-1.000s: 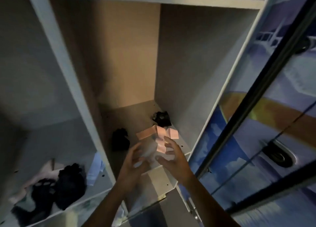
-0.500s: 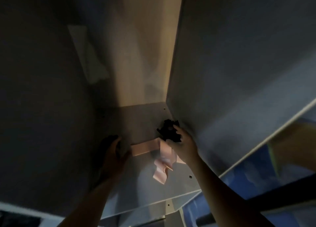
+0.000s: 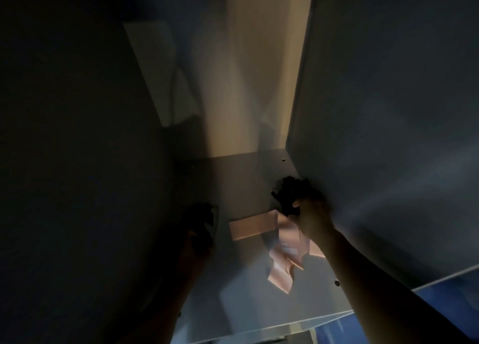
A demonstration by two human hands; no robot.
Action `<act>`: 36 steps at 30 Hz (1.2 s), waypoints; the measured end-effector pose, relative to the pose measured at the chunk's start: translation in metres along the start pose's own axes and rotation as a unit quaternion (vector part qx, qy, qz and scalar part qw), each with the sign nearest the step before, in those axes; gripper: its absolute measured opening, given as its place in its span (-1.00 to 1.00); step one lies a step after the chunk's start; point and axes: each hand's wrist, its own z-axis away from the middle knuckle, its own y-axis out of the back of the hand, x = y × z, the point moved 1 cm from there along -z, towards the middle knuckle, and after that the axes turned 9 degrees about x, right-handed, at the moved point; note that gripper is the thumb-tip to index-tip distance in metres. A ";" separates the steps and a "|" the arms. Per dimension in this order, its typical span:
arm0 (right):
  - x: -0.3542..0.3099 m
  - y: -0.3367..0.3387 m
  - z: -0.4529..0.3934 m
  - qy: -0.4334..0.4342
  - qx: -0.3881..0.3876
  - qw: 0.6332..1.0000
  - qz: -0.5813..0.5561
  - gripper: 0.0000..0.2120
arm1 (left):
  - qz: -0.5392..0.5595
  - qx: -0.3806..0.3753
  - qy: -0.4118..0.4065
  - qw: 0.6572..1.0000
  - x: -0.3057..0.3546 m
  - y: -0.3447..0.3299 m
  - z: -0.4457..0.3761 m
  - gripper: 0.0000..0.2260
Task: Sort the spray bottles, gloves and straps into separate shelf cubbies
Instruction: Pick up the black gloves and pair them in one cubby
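A dim grey laminate cubby floor (image 3: 241, 185) fills the centre, with a lit beige back panel (image 3: 261, 79) toward 12 o'clock, a grey side wall (image 3: 388, 136) at 3 o'clock, and a blue patterned surface (image 3: 445, 299) toward 5 o'clock

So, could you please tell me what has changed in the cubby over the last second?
Both hands reached deeper in and apart. The right hand now grips the black bundle by the right wall; the left hand closes on the dark bundle at left. The pink strap, released, lies on the shelf.
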 end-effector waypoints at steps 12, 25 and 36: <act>-0.022 0.073 -0.015 -0.055 0.022 0.993 -0.098 -0.84 | 0.062 0.163 -0.099 0.980 0.032 0.025 -0.007 -0.42; -0.094 0.232 0.005 -0.176 0.032 0.794 -0.581 -0.58 | 0.233 0.071 -0.206 0.948 0.187 0.136 0.045 -0.89; -0.114 0.355 0.040 -0.024 0.054 0.858 -0.511 -0.89 | 0.155 -0.004 -0.309 0.938 0.239 0.236 0.107 -0.70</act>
